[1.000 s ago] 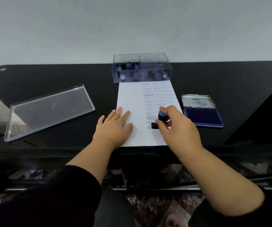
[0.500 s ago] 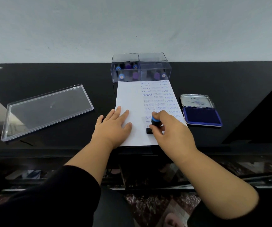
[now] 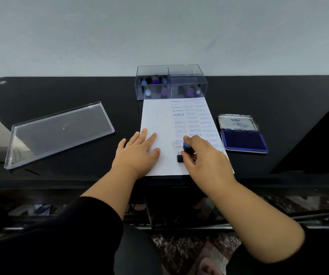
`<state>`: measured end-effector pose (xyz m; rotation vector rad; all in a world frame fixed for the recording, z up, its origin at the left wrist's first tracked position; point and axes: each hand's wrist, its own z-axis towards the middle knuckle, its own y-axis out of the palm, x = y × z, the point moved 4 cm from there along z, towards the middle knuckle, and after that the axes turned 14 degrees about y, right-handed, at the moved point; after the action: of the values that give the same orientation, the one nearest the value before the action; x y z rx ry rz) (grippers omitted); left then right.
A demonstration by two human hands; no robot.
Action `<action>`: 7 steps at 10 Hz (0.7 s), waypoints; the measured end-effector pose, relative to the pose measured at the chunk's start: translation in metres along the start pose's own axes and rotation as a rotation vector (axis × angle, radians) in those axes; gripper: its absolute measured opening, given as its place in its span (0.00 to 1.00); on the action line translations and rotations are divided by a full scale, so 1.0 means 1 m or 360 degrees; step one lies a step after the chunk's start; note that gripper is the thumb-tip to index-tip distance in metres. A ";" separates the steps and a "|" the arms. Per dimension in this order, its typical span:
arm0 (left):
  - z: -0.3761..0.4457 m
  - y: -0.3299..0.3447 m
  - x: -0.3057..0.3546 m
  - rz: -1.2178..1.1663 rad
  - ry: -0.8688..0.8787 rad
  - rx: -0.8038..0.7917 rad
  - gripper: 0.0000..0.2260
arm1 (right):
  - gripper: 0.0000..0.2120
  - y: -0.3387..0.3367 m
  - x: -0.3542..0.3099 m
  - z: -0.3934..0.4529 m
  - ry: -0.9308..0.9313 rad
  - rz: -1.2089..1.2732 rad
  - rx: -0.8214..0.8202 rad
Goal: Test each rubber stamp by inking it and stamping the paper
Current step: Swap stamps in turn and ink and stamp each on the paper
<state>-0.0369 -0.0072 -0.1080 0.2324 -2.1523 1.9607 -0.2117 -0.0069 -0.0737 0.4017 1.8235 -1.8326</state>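
A long black glossy bench (image 3: 60, 92) stands against a pale wall, with a person leaning over its near edge, both forearms reaching in. To the left lies a clear plastic lid (image 3: 60, 133), flat and well apart from everything else. At the middle sits a white sheet of paper (image 3: 155, 116), its right half filled with rows of blue prints reading SAMPLE, EXPRESS, FAX OUT and the like, its left half bare. Touching the far edge of the paper stands a clear plastic box (image 3: 171, 82) with two compartments, each holding several upright stamps with blue or purple caps. Just right of the paper lies an open ink pad (image 3: 242, 142), its metal lid folded back and its dark blue pad facing up. The left hand (image 3: 137, 153) lies flat with fingers spread, pressing the bare part of the paper down. The right hand (image 3: 205, 155) is curled round a rubber stamp (image 3: 185, 151) with a blue cap and black body, its base set on the paper near the near edge, below the last prints. The step in hand seems to be stamping the paper. The next move likely calls for a straight lift so the print does not smear, while the left hand keeps the paper from lifting with it.
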 end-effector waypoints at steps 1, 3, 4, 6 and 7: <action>0.000 0.000 0.000 -0.0009 0.0003 0.0008 0.23 | 0.13 -0.008 0.005 0.003 0.0069 0.0160 0.0058; 0.000 0.001 -0.001 -0.0007 0.0001 0.0018 0.23 | 0.13 -0.036 0.027 0.015 0.0242 0.0425 0.0293; 0.000 0.000 0.000 -0.0010 0.0002 0.0025 0.23 | 0.12 -0.043 0.036 0.020 0.0302 0.0487 0.0335; 0.000 0.001 0.000 -0.0009 -0.0007 0.0031 0.23 | 0.12 -0.046 0.041 0.025 0.0323 0.0530 0.0352; 0.000 0.001 0.000 -0.0021 -0.0013 0.0034 0.23 | 0.12 -0.045 0.041 0.026 0.0307 0.0541 0.0348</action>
<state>-0.0373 -0.0075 -0.1085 0.2575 -2.1299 1.9802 -0.2665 -0.0401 -0.0573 0.9379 1.5573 -1.8025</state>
